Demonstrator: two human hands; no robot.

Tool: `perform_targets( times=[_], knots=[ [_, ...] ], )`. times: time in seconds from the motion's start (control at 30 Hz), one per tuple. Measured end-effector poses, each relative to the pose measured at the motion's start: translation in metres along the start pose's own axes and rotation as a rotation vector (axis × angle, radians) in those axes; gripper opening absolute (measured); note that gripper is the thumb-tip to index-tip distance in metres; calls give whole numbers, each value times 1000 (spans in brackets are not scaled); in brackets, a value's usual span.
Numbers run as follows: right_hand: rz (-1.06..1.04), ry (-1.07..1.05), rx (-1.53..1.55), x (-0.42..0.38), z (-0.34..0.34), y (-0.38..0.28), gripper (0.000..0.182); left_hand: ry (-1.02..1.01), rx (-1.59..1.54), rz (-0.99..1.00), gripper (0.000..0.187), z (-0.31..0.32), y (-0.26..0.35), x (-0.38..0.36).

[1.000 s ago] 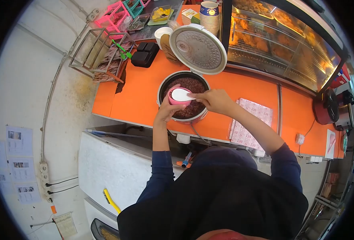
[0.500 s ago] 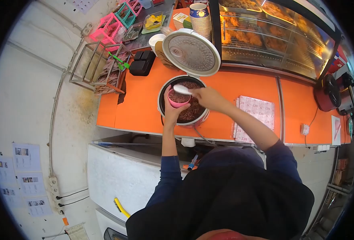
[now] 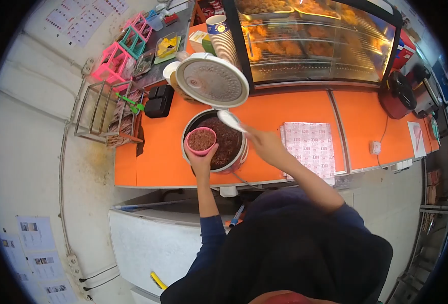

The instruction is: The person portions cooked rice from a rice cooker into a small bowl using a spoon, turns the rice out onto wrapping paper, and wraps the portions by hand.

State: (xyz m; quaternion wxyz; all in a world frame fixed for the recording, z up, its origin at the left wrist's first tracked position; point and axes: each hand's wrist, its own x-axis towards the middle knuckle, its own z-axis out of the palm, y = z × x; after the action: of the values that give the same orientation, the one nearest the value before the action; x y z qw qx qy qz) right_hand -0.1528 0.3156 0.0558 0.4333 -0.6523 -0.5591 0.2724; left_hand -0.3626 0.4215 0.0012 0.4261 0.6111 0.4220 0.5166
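My left hand is wrapped round a pink cup filled with reddish-brown rice. It holds the cup over the left part of an open rice cooker, where more dark rice shows inside. My right hand grips the handle of a white rice paddle. The paddle's blade is over the cooker's back rim, apart from the cup. Behind, the cooker's lid stands raised.
On the orange counter lies a stack of printed wrapping paper to the right. A heated glass cabinet with fried food stands behind, beside stacked paper cups. Black trays and a metal rack are on the left.
The paddle has lifted off the rice in the cup and moved back and right with my right hand. The cup's filled top is now uncovered. The camera view has shifted.
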Motion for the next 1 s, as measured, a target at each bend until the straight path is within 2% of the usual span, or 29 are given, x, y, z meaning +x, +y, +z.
perform_targets(
  times=[0.03, 0.07, 0.1, 0.13, 0.2, 0.23, 0.27, 0.3, 0.33, 0.37, 0.4, 0.43, 0.5, 0.57, 0.6, 0.63, 0.67, 0.7, 0.73, 0.8, 0.83, 0.87, 0.93, 0.97, 1.0],
  knots=[
    [32, 60, -63, -19, -20, 15, 39, -7, -7, 2, 84, 1, 7, -4],
    [226, 133, -53, -39, -37, 30, 38, -43, 19, 30, 84, 3, 16, -8],
    [210, 316, -169, -59, -43, 79, 39, -79, 45, 58, 84, 6, 23, -13],
    [299, 435, -394, -82, -57, 122, 40, -87, 39, 57, 84, 11, 28, -18],
    [531, 472, -755, -131, -92, 234, 45, -219, -60, 36, 85, 27, 34, -28],
    [762, 460, -765, -147, -112, 261, 46, -291, -32, 76, 93, 36, 34, -33],
    [791, 522, -866, -167, -128, 303, 47, -296, -37, 73, 93, 51, 39, -41],
    [884, 440, -847, -181, -147, 328, 50, -341, -175, -5, 98, 70, 48, -51],
    [889, 438, -852, -187, -162, 337, 50, -385, -311, -87, 104, 88, 54, -59],
    [898, 407, -904, -192, -176, 346, 52, -442, -253, -20, 115, 103, 37, -66],
    [909, 371, -954, -196, -187, 353, 54, -445, -254, -31, 115, 120, 39, -73],
    [933, 430, -1118, -190, -186, 339, 59, -468, -279, -36, 119, 138, 43, -80],
    [721, 604, -1246, -175, -183, 340, 54, -540, -374, -124, 127, 173, 38, -99],
    [642, 526, -658, -147, -165, 332, 46, -578, -356, -96, 128, 213, 13, -116],
    [409, 512, -117, -146, -139, 369, 44, -606, -338, -60, 129, 229, 6, -124],
    [645, 362, 713, -135, -126, 316, 52, -648, -316, -83, 131, 244, 3, -131],
    [684, 307, 1155, -122, -113, 255, 58, -689, -295, -116, 133, 257, -2, -140],
    [660, 208, 1528, -122, -97, 238, 57, -727, -255, -111, 130, 266, -9, -149],
    [684, 248, 1622, -129, -82, 250, 55, -727, -262, -153, 130, 271, -16, -157],
    [732, 298, 1713, -136, -74, 260, 53, -703, 221, 179, 127, 273, -29, -162],
    [780, 370, 1733, -131, -86, 249, 49, -717, 371, 154, 127, 270, -35, -165],
    [826, 441, 1753, -126, -95, 243, 45, -720, 376, 141, 127, 263, -50, -169],
    [815, 478, 1729, -114, -99, 258, 42, -870, 325, 134, 116, 248, -94, -178],
    [649, 559, 1149, -108, -92, 274, 42, -964, 498, 277, 95, 238, -100, -180],
    [458, 598, 577, -99, -89, 279, 43, -957, 505, 274, 95, 234, -103, -182]
  ],
)
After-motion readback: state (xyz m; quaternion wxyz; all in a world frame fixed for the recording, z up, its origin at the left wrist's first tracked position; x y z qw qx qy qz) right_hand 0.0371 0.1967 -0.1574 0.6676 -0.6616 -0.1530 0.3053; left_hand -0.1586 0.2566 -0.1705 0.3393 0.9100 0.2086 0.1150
